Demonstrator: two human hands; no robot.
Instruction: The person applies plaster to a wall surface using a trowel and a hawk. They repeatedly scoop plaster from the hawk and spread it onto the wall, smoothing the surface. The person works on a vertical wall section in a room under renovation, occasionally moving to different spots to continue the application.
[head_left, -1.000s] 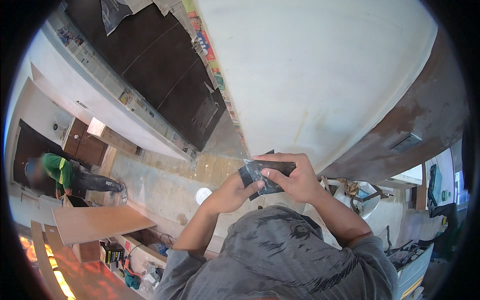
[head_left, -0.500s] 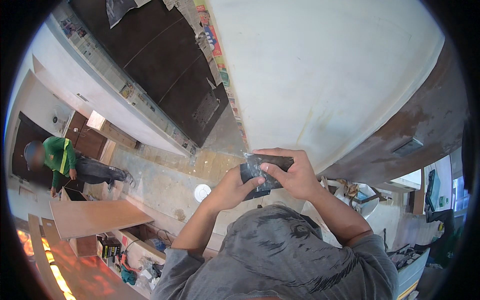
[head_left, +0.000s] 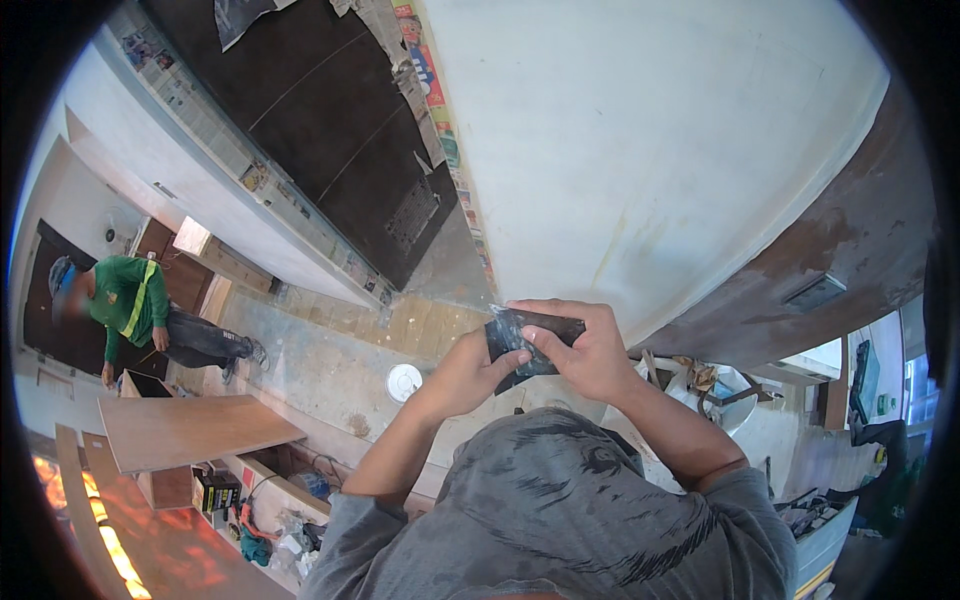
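Note:
Between my two hands is a dark sheet of sandpaper (head_left: 507, 338), dusted with white powder and apparently folded. My left hand (head_left: 462, 376) pinches its left end, thumb on top. My right hand (head_left: 598, 352) grips the other end, with its thumb pressed on the upper face and its index finger along the far edge. The fingers underneath are hidden by the sheet. Beyond my right hand rises a white wall panel (head_left: 650, 150), its left border masked with newspaper strips (head_left: 447, 140).
A brown door panel (head_left: 340, 130) stands ahead to the left. On the floor lies a round white lid (head_left: 404, 383). At the left, a person in a green top (head_left: 135, 300) stands near a wooden board (head_left: 195, 430). A bag of debris (head_left: 725, 390) sits to my right.
The sandpaper has turned slightly in my hands, and its lower flap shows less. The person at the left has raised their head and shifted a little.

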